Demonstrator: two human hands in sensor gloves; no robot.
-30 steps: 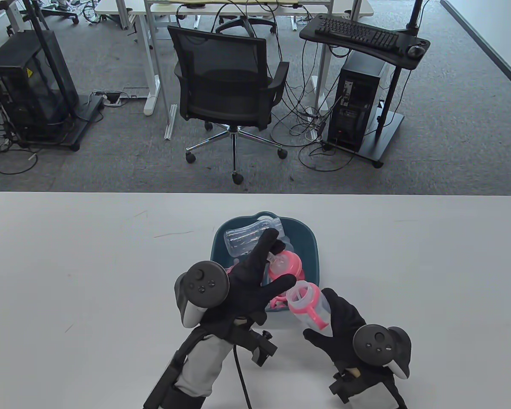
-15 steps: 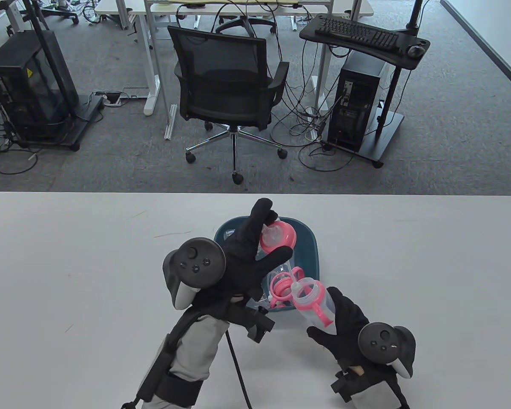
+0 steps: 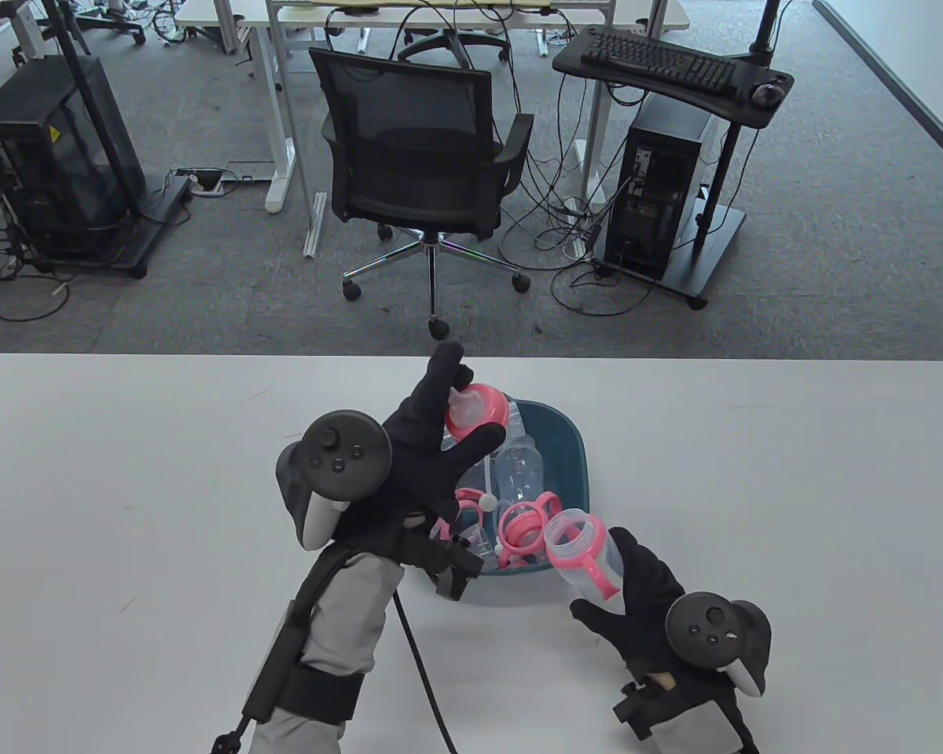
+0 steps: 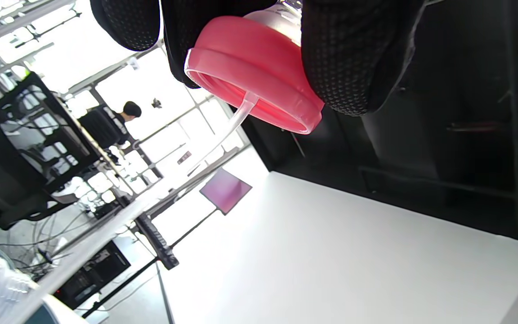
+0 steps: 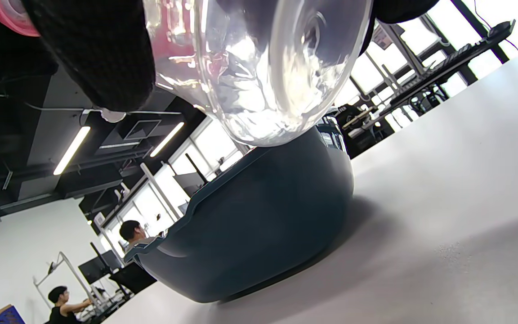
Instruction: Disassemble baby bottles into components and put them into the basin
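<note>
The left hand pinches a pink screw-on bottle cap with its clear silicone teat between thumb and fingers, raised above the far-left rim of the dark teal plastic basin. A thin clear straw hangs from the cap's underside — the left wrist view shows it best. The right hand grips the clear plastic bottle body with a pink handled collar, tilted, its open mouth toward the basin's near-right rim. Inside the basin lie other clear bottles and pink handle rings. The white desk carries it all.

My guess is the cap goes in next. It would be best to bring it over the basin's middle first, so the dangling straw clears the rim — then loosen the fingers low, so nothing bounces out.
</note>
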